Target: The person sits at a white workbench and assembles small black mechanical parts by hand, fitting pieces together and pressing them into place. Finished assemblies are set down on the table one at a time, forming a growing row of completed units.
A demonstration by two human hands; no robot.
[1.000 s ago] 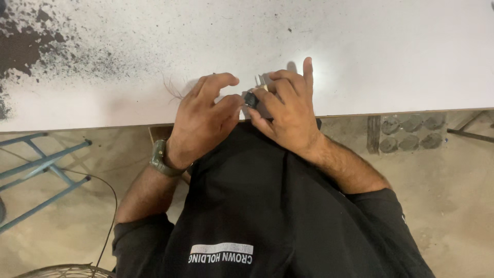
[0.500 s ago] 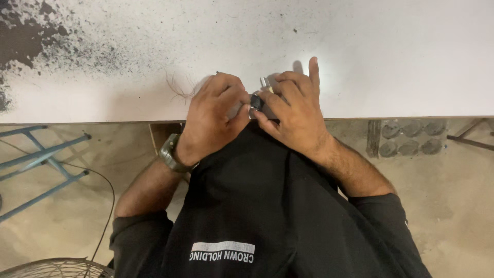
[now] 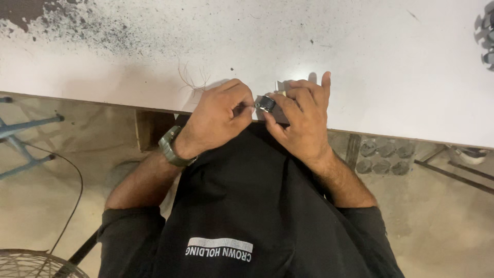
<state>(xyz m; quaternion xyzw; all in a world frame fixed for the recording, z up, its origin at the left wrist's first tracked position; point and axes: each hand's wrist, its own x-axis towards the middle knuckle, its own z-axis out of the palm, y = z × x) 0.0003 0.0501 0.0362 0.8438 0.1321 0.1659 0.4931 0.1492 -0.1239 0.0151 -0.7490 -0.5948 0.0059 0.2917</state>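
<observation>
Head view, looking down over the edge of a white worktable (image 3: 360, 46), read from left to right. At far left, a blue metal frame (image 3: 23, 134) stands on the beige floor (image 3: 447, 221), a thin black cable (image 3: 77, 201) curves past it, and the rim of a wire fan guard (image 3: 31, 262) shows in the lower corner. The tabletop carries a dark speckled stain (image 3: 67, 20) toward its upper left.

A tuft of fine loose wires (image 3: 190, 80) lies on the table just beside the left hand (image 3: 218, 121). That hand, with a grey-green wristwatch (image 3: 172, 146) on its wrist, is curled narrow; its thumb and forefinger pinch a thin strand or pin, too fine to identify, which points at a small dark round part (image 3: 266, 103). This part sits between the two hands at the near table edge, gripped by the thumb and bent fingers of the right hand (image 3: 301, 126), whose forefinger is raised straight. A small pale metal piece (image 3: 282, 85) lies on the table just above the right knuckles.

Below both forearms spreads the person's black shirt (image 3: 247, 206). Farther right, under the table edge, a grey tray of round cells (image 3: 383, 157) rests on the floor. A dark toothed object (image 3: 486, 36) is cut off by the upper right corner.
</observation>
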